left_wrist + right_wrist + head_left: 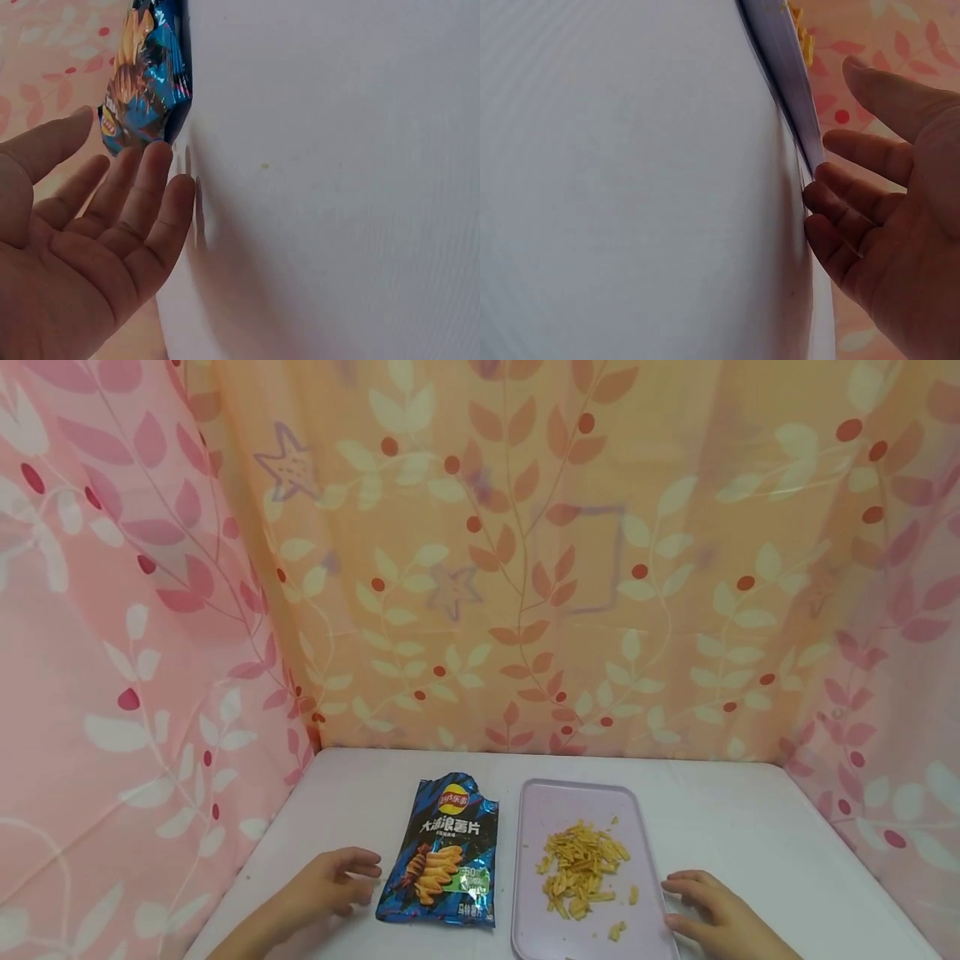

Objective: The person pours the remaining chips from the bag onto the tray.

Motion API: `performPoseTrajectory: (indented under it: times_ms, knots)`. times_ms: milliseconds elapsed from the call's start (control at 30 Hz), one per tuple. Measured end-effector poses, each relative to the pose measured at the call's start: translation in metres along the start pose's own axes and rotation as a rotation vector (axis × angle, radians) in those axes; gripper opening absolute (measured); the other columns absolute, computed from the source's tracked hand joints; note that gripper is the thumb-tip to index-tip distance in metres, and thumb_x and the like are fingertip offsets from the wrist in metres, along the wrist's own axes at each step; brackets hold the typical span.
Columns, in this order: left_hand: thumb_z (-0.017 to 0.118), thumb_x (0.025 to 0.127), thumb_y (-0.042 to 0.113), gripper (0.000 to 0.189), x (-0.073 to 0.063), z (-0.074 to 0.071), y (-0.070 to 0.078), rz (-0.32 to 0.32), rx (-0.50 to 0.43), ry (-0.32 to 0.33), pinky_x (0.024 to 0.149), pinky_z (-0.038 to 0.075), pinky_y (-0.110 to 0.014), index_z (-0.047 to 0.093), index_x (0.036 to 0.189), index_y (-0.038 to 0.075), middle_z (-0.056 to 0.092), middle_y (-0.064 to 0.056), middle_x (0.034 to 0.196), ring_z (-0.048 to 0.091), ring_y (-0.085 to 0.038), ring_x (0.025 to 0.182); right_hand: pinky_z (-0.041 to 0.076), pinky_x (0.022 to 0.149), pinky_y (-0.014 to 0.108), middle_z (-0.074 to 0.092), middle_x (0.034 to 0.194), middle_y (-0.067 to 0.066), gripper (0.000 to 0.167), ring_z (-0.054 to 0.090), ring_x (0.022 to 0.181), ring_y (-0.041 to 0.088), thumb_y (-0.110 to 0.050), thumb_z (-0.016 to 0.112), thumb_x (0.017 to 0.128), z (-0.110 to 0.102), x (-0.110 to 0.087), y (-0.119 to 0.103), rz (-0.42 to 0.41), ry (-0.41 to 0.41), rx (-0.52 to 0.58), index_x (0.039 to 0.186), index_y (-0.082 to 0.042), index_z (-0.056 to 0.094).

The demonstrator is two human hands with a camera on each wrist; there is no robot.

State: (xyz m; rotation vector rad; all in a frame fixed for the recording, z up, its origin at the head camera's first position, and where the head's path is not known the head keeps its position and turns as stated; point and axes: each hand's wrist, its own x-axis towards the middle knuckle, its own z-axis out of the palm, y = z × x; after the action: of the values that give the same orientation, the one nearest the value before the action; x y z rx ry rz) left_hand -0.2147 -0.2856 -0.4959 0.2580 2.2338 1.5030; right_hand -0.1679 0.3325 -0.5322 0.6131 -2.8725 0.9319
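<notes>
A blue and black chip bag (442, 852) lies on the table, its top edge torn unevenly. Just left of it rests my left hand (330, 887), fingers relaxed and holding nothing; the left wrist view shows the palm (82, 277) and the bag (146, 82) beyond the fingertips. To the right of the bag is a pale purple tray (540, 810), with a heap of broken yellow chips (581, 864) on it. My right hand (716, 914) is beside the tray's right edge, fingers loosely bent and gripping nothing. Whether its fingertips touch the tray (784, 67) I cannot tell.
Everything lies on a white-covered table (712, 810). A few loose chip pieces (617, 931) are scattered near the heap on the tray. Leaf-patterned curtains (517, 568) hang behind the table and along both sides.
</notes>
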Motion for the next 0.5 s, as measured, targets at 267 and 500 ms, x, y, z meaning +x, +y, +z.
performPoseTrajectory:
  times_ms: [267,500]
  knots:
    - [0.067,0.100,0.021,0.046,-0.005,-0.015,0.013,0.115,0.071,-0.003,0.072,0.061,-0.042,0.056,0.136,-0.007,0.065,-0.028,0.127,0.069,-0.031,0.095,0.056,0.076,0.019,0.063,0.120,0.004,0.035,0.058,0.102,-0.006,-0.016,0.079,0.090,-0.002,-0.004,0.002,-0.122,0.100,0.048,0.122,-0.006,0.070]
    - [0.067,0.101,0.025,0.044,-0.008,-0.028,0.018,0.152,0.143,0.031,0.072,0.061,-0.041,0.059,0.132,-0.006,0.066,-0.027,0.127,0.069,-0.031,0.096,0.053,0.076,0.018,0.062,0.121,-0.006,0.043,0.056,0.108,-0.008,-0.020,0.086,0.083,-0.002,-0.008,0.000,-0.134,0.197,-0.054,0.123,-0.013,0.070]
